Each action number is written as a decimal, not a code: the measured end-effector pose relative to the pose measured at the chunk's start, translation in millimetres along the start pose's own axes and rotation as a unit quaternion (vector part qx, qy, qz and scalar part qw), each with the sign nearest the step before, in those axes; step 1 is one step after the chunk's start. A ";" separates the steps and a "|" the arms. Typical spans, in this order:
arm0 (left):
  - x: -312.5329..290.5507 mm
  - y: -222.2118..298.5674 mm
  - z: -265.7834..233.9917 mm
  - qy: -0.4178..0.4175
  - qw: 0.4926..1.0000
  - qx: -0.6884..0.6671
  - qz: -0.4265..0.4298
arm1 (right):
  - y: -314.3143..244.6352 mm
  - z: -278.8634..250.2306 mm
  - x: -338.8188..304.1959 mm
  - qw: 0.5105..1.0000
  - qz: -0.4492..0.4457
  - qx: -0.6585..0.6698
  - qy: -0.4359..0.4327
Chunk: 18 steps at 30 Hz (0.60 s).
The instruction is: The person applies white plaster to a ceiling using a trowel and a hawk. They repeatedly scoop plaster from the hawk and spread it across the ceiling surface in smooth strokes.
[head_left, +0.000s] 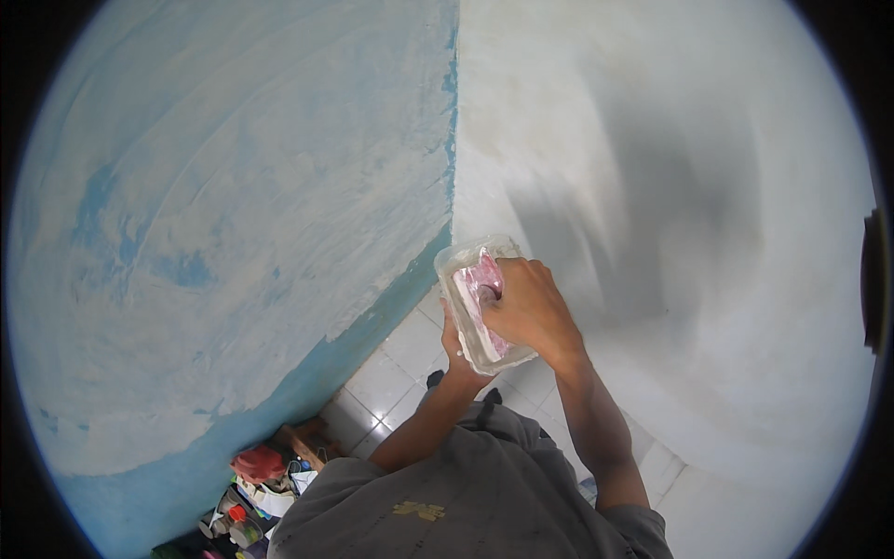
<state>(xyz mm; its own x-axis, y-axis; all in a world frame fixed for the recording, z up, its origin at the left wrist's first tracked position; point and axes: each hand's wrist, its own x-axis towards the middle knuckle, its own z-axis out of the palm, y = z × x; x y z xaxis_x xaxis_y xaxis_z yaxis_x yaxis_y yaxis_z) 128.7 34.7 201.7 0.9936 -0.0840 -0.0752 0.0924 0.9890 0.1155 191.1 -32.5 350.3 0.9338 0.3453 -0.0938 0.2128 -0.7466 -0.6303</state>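
The left hand (456,352) is mostly hidden under the clear tub (480,303). The right hand (529,312) covers its pink contents; the floor clutter (261,498) is too small to tell.

Clear tub (468,307), pink contents (484,279)

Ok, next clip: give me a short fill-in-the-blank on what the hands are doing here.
1. The left hand holds a clear plastic container from ____.
2. The right hand reaches ____ the container.
3. The stuff inside the container is ____ in colour.
4. The wall on the person's left is partly painted ____.

Missing words: below; into; pink; blue
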 end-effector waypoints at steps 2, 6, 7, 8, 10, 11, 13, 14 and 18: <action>-0.3 0.7 -1.4 -0.009 1.000 0.002 -0.003 | 2.0 0.4 -0.4 1.000 -0.006 0.002 0.002; 3.0 -0.1 -13.9 -0.091 0.991 -0.101 -0.016 | 15.2 1.6 -0.3 0.998 -0.026 0.061 0.018; 3.5 -1.5 -17.2 -0.118 0.983 -0.137 -0.019 | 24.8 6.4 0.6 0.997 -0.020 0.075 0.021; 3.8 -3.6 -21.1 -0.104 0.986 -0.127 -0.010 | 35.4 10.0 1.6 0.996 -0.010 0.088 0.025; 2.2 -5.0 -30.9 -0.077 0.991 -0.106 0.007 | 48.9 21.6 1.8 0.993 0.001 0.116 0.030; 1.9 -5.4 -35.4 -0.063 0.996 -0.067 0.015 | 55.6 25.4 0.9 0.991 0.006 0.130 0.033; 0.5 -5.8 -43.4 -0.034 0.999 0.013 0.034 | 68.3 27.3 -1.7 0.986 0.053 0.159 -0.007; -0.3 -7.7 -46.4 -0.037 0.999 0.004 0.019 | 74.1 29.7 -2.8 0.981 0.075 0.174 -0.030; -6.0 -9.8 -58.2 -0.043 0.998 -0.012 -0.037 | 99.8 48.3 -15.7 0.944 0.161 0.287 -0.016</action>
<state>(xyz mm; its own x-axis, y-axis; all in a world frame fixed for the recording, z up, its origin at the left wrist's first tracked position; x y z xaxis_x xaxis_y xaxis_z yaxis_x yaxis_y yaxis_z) 118.1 32.5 143.4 0.9861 -0.1659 0.0022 0.1650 0.9823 0.0882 183.7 -85.0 251.7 0.9126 0.1773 -0.3685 -0.2796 -0.3870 -0.8787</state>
